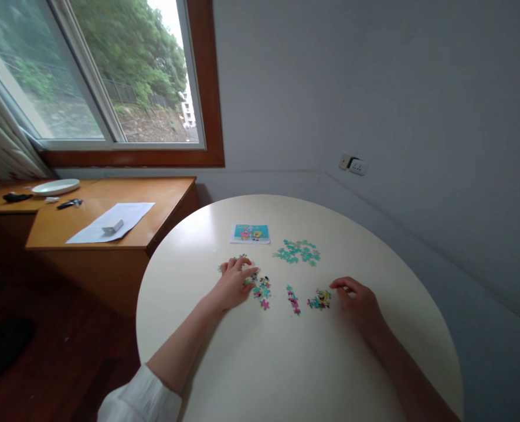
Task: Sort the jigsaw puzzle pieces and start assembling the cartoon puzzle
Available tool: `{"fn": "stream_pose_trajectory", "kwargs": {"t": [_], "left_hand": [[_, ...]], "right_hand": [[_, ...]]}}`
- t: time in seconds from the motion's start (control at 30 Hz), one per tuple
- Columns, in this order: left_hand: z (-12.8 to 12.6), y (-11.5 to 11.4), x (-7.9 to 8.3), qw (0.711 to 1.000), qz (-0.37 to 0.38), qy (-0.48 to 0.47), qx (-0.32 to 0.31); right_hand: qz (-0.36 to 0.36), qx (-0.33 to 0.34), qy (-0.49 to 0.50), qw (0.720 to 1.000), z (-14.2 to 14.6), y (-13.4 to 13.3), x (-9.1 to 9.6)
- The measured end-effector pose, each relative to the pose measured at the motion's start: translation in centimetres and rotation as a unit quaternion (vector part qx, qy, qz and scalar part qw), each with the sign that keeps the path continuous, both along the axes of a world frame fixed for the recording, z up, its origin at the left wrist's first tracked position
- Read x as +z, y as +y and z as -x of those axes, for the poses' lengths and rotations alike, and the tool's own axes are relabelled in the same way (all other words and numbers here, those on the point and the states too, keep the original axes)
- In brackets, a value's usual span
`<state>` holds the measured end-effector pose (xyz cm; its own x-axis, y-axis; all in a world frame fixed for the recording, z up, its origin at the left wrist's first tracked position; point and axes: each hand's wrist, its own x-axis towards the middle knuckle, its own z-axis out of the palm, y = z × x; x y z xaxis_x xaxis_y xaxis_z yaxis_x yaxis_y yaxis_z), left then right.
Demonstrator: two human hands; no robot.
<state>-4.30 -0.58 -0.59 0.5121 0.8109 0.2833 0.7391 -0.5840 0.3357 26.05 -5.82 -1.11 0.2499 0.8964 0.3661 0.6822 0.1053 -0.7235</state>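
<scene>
My left hand point(235, 284) rests over a loose heap of mixed jigsaw puzzle pieces point(263, 288), its fingers spread and partly hiding them. My right hand point(357, 300) is at the right edge of a joined yellow puzzle section point(322, 298). Its fingers are bent together in a pinch; whether a small piece sits between the tips I cannot make out. Between the hands lies a narrow joined strip of pink and teal puzzle pieces point(293, 300). Farther back is a spread of teal puzzle pieces point(301, 251), beside a picture card point(250, 234) showing two cartoon figures on blue.
Everything lies on a round white table point(286, 369). To the left stands a wooden desk point(167, 193) with a white paper sheet point(132, 214), a small white box point(112, 226) and a white plate point(56, 187). A wall with sockets point(357, 166) borders the table's far right side.
</scene>
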Motion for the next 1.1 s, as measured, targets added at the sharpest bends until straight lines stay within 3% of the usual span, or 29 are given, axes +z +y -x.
{"fn": "stream_pose_trajectory", "kwargs": {"t": [0.4, 0.77, 0.97, 1.1], "left_hand": [[0.01, 0.22, -0.18, 1.000, 0.010, 0.001, -0.005], [-0.11, 0.94, -0.96, 0.996, -0.075, -0.036, -0.010], [-0.21, 0.83, -0.37, 0.985, -0.052, -0.165, 0.006], [-0.23, 0.98, -0.25, 0.944, 0.078, -0.314, 0.064]], "right_hand": [[-0.003, 0.004, 0.009, 1.000, 0.23, -0.04, -0.24], [-0.004, 0.007, 0.009, 1.000, 0.44, -0.13, 0.10], [-0.007, 0.005, 0.000, 1.000, 0.31, -0.09, -0.06], [-0.008, 0.008, -0.002, 1.000, 0.08, 0.05, -0.34]]}}
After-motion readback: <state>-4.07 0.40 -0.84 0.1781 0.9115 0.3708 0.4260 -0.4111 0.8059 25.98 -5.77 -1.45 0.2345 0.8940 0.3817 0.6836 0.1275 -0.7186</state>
